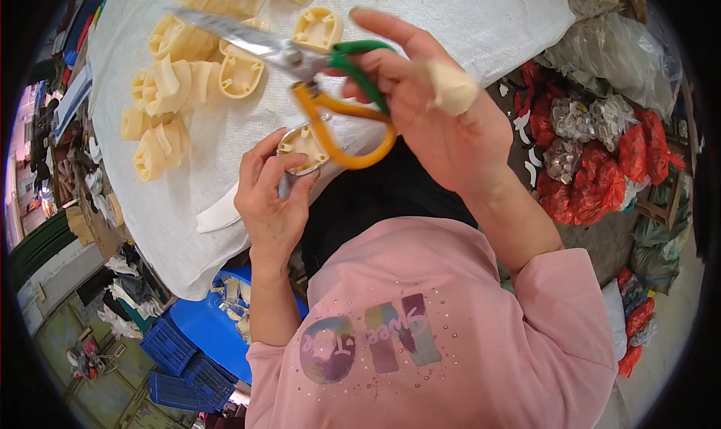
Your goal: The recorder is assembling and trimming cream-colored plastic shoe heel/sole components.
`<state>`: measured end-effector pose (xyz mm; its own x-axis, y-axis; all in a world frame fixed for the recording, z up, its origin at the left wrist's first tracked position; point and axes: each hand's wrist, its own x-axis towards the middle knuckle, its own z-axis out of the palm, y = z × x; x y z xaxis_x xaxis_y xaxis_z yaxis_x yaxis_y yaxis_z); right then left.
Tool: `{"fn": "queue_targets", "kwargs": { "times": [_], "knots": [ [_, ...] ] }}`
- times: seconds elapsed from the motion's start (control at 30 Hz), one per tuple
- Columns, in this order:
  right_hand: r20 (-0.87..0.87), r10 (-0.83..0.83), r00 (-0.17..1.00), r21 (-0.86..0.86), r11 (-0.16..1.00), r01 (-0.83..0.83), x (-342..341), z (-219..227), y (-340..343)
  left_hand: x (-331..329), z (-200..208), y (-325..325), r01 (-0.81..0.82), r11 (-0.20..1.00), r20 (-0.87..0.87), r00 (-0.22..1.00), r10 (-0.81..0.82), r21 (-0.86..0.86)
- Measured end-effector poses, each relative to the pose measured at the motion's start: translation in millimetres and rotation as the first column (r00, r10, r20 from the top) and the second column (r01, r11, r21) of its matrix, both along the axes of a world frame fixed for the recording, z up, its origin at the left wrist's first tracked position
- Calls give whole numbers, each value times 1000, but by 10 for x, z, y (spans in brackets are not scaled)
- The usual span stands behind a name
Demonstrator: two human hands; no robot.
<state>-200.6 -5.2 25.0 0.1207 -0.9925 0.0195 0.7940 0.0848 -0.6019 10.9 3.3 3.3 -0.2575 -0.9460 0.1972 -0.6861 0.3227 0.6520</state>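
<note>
The left grip [270, 192] curls inward while the right grip [454, 132], raised, extends its index finger [393, 32].

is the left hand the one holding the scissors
No, the scissors hang from the fingers of the right hand, while the left hand holds an oval piece.

Crumpled translucent plastic sheeting [619, 63] at 2 o'clock, red plastic bags [591, 191] clustered near 3 o'clock, dark green plastic bag [655, 268] between 3 and 4 o'clock, blue plastic basin [198, 325] near 8 o'clock, blue lattice-walled crates [170, 346] adjacent.
</note>
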Motion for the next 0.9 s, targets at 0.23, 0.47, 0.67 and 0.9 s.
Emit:
{"fn": "queue_targets", "kwargs": {
  "times": [0.23,0.47,0.67,0.9],
  "knots": [
    [-305,-196,932,-38,980,194,-215,-105,-41,29,-36,10,3,1000,-33,999,-4,-18],
    [103,-190,976,-109,974,201,-22,-200,-163,10,-19,-9,14,1000,-17,1000,-14,-17],
    [-114,-176,978,-105,981,165,439,-355,-168,5,-5,-18,23,1000,-24,999,-23,-5],
    [-35,-143,989,-109,984,138,257,-305,-242,19,3,-21,11,1000,-9,1000,-11,-3]
  ]
}}
